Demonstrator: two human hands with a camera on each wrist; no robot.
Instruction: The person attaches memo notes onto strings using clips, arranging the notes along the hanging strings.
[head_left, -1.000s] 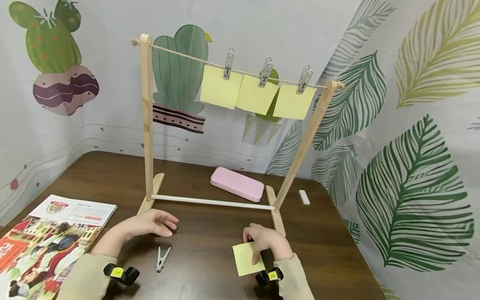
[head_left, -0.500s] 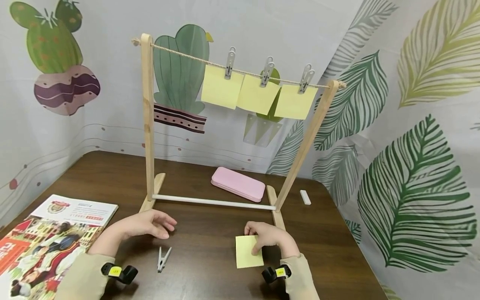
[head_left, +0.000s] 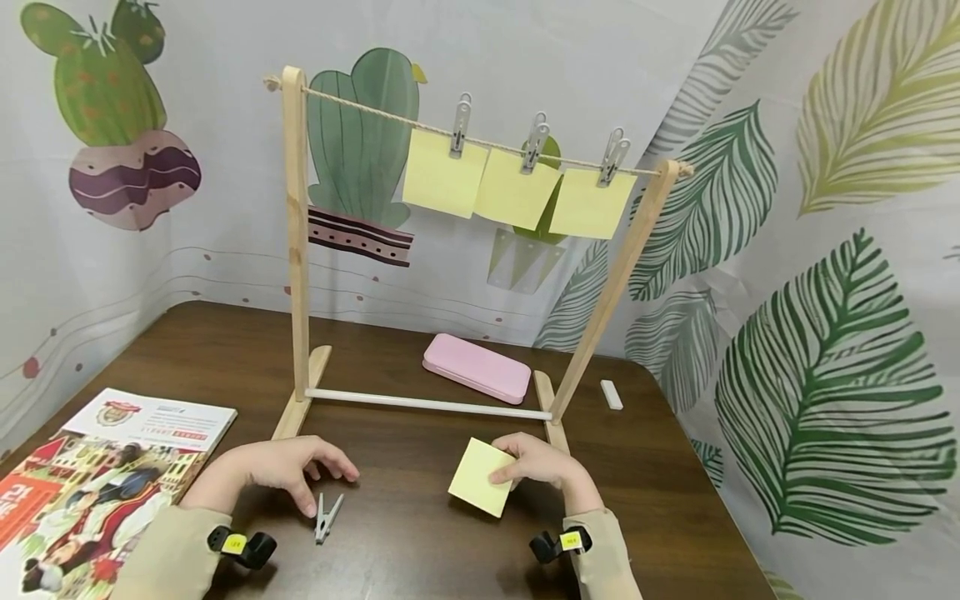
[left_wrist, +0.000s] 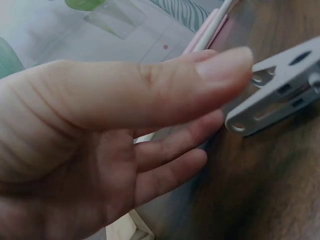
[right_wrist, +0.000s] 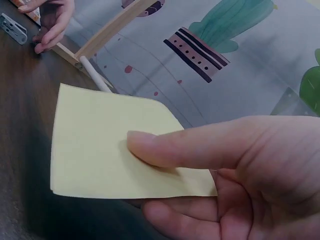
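My right hand [head_left: 534,462] pinches a square yellow sticky note [head_left: 476,477], thumb on its face and fingers behind, as the right wrist view also shows the note [right_wrist: 100,145] up off the table. Close over a grey clothespin [head_left: 326,517] hovers my left hand [head_left: 292,467], thumb and fingers spread apart with nothing between them. In the left wrist view the thumb tip overlaps one end of the clothespin [left_wrist: 280,92], which lies on the table. Three more yellow sticky notes [head_left: 444,172] hang from a rope [head_left: 360,108], each in a grey clothespin [head_left: 535,143].
A wooden frame [head_left: 297,233] with a white lower bar [head_left: 427,404] carries the rope. Behind the bar lies a pink pencil case [head_left: 477,369], and a white eraser [head_left: 611,394] sits to the right. A magazine [head_left: 97,500] covers the table's left side.
My right hand has lifted the sticky note off the table and tilted it. My left hand has lowered its thumb towards the clothespin. The frame and hanging notes stay put.
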